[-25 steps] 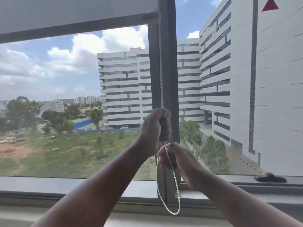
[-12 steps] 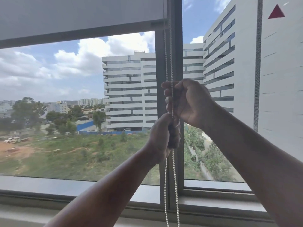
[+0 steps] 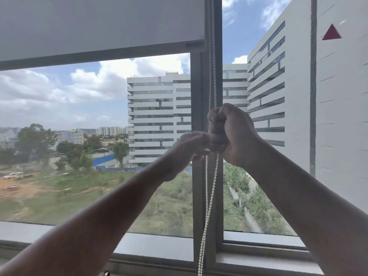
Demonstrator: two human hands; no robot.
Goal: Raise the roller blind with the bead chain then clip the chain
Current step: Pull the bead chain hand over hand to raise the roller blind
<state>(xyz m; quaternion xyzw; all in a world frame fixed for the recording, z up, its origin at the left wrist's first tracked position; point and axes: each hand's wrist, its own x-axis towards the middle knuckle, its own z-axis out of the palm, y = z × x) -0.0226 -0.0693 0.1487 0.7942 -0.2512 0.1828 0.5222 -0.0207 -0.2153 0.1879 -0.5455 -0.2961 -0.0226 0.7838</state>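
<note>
The grey roller blind [image 3: 99,20] covers the top of the left pane, and its bottom rail [image 3: 99,51] hangs well above the sill. The white bead chain [image 3: 212,76] runs down in front of the dark window post. My right hand [image 3: 233,136] is a fist closed around both strands at mid height. My left hand [image 3: 189,146] is blurred, just left of and slightly below the right fist, its fingertips touching the chain. Its grip cannot be made out. Below the hands the chain hangs loose toward the sill and leaves the bottom of the view.
The dark window post [image 3: 197,196] divides two glass panes. A grey sill and frame [image 3: 155,248] run along the bottom. A small dark fitting [image 3: 107,273] sits at the bottom edge. Buildings, trees and open ground lie outside.
My right fist has come down along the chain to just above my left hand. The left hand has gone from a firm grip to a blurred, moving shape. The view has tilted up.
</note>
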